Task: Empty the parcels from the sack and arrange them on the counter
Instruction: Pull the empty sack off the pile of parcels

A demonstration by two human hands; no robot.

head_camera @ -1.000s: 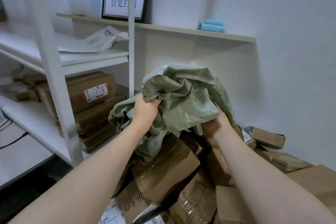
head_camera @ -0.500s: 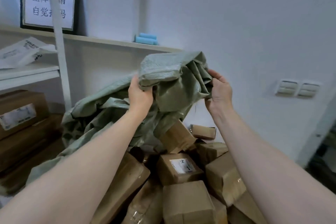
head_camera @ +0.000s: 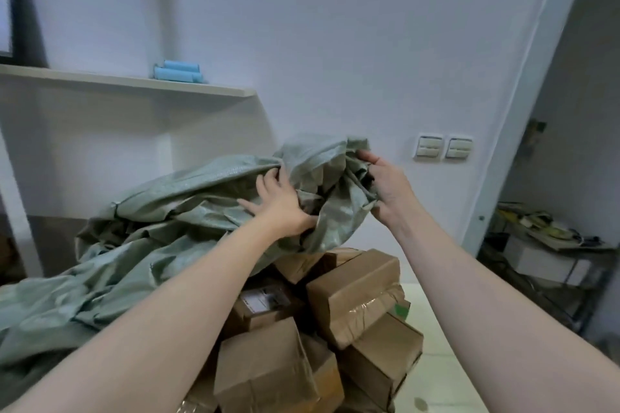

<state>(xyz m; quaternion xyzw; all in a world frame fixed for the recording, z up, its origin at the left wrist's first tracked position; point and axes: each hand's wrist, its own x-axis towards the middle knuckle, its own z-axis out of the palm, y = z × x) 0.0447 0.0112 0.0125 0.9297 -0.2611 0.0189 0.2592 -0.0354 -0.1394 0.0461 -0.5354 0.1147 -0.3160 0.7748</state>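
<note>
The parcels [head_camera: 352, 292] are piled on the tabletop [head_camera: 439, 345] in the near middle. The sack [head_camera: 161, 218] is draped over their left and far sides. Behind it a wall shelf [head_camera: 127, 83] is fixed, with rolls [head_camera: 177, 72] laid on it. Light switches [head_camera: 443, 147] are set on the far wall, to the right.

Sack [head_camera: 188, 211]: woven plastic cloth, matt grey-green, coarse weave visible, heavily creased. Parcels [head_camera: 352, 282]: brown cardboard, matt, slightly crumpled. Clear tape [head_camera: 372, 303] strips on them glossy, wrinkled. Label [head_camera: 265, 298] on one: white paper. Counter [head_camera: 439, 339]: pale, smooth, faint sheen. Shelf [head_camera: 151, 85]: light wood-look, matt. Wall switches [head_camera: 443, 147]: smooth plastic. Wall [head_camera: 335, 43]: matt paint.
</note>
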